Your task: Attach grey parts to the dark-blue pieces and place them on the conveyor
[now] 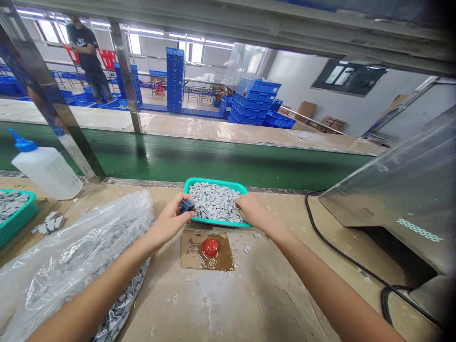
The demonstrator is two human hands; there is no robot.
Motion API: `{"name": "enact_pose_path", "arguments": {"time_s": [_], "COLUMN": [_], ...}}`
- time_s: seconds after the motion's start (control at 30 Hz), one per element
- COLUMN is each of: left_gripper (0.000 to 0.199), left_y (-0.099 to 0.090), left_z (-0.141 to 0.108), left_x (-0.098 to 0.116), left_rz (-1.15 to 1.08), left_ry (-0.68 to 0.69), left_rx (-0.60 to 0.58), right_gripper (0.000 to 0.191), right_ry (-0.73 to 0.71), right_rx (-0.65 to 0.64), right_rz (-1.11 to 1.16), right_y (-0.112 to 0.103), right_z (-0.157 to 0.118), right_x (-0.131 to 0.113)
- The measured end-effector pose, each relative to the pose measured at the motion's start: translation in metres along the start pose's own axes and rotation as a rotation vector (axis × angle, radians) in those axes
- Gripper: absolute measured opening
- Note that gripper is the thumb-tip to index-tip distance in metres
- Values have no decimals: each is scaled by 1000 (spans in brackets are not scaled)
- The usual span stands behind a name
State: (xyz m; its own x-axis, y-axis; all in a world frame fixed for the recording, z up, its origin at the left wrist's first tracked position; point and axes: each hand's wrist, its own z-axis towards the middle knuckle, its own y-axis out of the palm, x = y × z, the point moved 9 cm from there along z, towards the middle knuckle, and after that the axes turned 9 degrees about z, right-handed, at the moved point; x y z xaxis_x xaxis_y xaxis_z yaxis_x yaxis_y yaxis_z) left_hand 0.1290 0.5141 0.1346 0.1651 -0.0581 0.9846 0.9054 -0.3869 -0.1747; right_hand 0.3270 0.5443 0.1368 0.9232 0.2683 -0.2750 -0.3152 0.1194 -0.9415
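Green belt (pixel 228 164) behind, grey pieces (pixel 215 202) before it

By the belt, the whole back of the cardboard-covered worktop (pixel 210 308) is bordered. On the left side, a large clear plastic bag (pixel 89 237), filled with grey pieces, is laid, perhaps so that the front middle is left free. Behind it, a white bottle (pixel 48 171) with blue nozzle is stood upright. A turquoise basket (pixel 217 222) is set near the belt, centrally, probably so that its grey pieces can be reached by both hands. Nearer, a wet cardboard sheet (pixel 188 259) is placed; by it the liquid around a red domed object (pixel 210 247) is likely kept off the worktop.

Both forearms are stretched forward and are brought inward. By the left hand (pixel 174 213), a dark blue piece (pixel 186 205) is gripped between thumb and fingers at the basket's left edge, seemingly for a steady hold. The right hand (pixel 251 210) is bent over the right rim, with fingers curled at the pieces; whether one is pinched cannot be told. Two loose grey chips (pixel 247 249) are left beside the sheet.
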Motion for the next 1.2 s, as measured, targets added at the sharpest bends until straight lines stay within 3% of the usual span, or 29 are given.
{"name": "enact_pose_path", "arguments": {"time_s": [0.27, 0.43, 0.57, 0.67, 0.77, 0.83, 1.0, 1.2], "left_gripper": [14, 15, 24, 24, 19, 18, 20, 26], "left_y": [12, 13, 20, 43, 60, 63, 58, 64], "left_z": [-3, -5, -13, -24, -33, -36, -36, -35], "left_x": [2, 2, 11, 17, 23, 27, 33, 31], "left_rz": [23, 72, 28, -61, -202, -219, -104, -135], "left_ry": [36, 13, -16, -59, -47, -10, 90, 62], "left_rx": [-104, -71, -37, -157, -258, -262, -238, -303], "right_gripper": [23, 23, 12, 13, 20, 19, 21, 20], "right_ry": [12, -34, -102, -298, -493, -504, -397, -553], "right_rx": [-157, -82, 85, 308, 349, 342, 299, 316], "right_rz": [-39, 49, 177, 326, 311, 347, 493, 360], "right_y": [18, -13, -50, -72, -70, -67, -67, -75], "right_z": [9, 9, -26, -70, -102, -110, -110, -114], "right_x": [0, -13, -60, -111, -150, -153, -134, -152]}}
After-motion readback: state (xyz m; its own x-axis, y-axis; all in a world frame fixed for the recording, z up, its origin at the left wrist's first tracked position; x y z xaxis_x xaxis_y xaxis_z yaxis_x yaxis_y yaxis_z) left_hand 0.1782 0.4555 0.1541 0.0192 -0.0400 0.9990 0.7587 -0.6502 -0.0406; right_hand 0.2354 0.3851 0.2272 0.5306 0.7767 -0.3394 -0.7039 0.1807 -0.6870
